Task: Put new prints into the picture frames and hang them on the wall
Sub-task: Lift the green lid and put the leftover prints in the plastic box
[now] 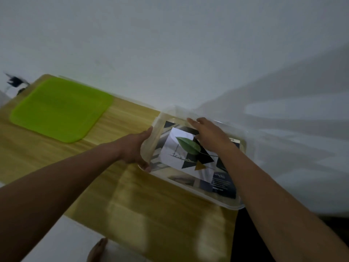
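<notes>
Whole view motion-blurred, dark obj [14,81] at left illegible, text on dark sheet [223,183] unreadable, foot [97,251] cut off at btm edge

I see a wooden table [79,167] against a white wall [170,53]. A bright green mat [60,110] lies flat on the table's far left part. Beyond the table's left corner sits a small dark object [14,81], too blurred to identify.
</notes>
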A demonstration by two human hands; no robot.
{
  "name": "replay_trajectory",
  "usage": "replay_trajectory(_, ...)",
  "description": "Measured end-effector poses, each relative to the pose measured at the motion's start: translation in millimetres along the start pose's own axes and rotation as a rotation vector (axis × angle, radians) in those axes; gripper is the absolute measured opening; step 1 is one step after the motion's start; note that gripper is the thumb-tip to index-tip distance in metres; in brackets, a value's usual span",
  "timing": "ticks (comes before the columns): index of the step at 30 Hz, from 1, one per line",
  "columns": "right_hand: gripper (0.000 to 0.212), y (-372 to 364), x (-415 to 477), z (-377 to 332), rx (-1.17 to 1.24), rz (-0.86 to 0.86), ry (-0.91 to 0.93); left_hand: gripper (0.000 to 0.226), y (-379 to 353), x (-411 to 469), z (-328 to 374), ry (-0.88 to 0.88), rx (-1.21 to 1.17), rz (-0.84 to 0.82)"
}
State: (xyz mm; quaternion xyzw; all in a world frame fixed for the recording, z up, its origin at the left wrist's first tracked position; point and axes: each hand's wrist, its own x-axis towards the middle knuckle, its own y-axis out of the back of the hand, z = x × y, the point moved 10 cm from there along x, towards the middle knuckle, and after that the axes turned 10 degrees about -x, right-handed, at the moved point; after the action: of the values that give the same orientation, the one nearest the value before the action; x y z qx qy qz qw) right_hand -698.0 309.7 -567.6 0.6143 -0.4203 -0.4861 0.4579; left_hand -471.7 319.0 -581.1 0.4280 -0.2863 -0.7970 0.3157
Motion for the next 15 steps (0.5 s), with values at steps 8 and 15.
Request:
replay_trajectory(8, 0.068, -52, -38, 1, -0.011, -0.179, -0.015, 0.152, 0, -2, 8, 0.005, 0.001, -0.022)
replay_trajectory(15, 0.059, -23, -46, -9, 0.064, -0.054, -0.08, 0.14, 8, -8, 15, -0.048, -0.071, 0.005)
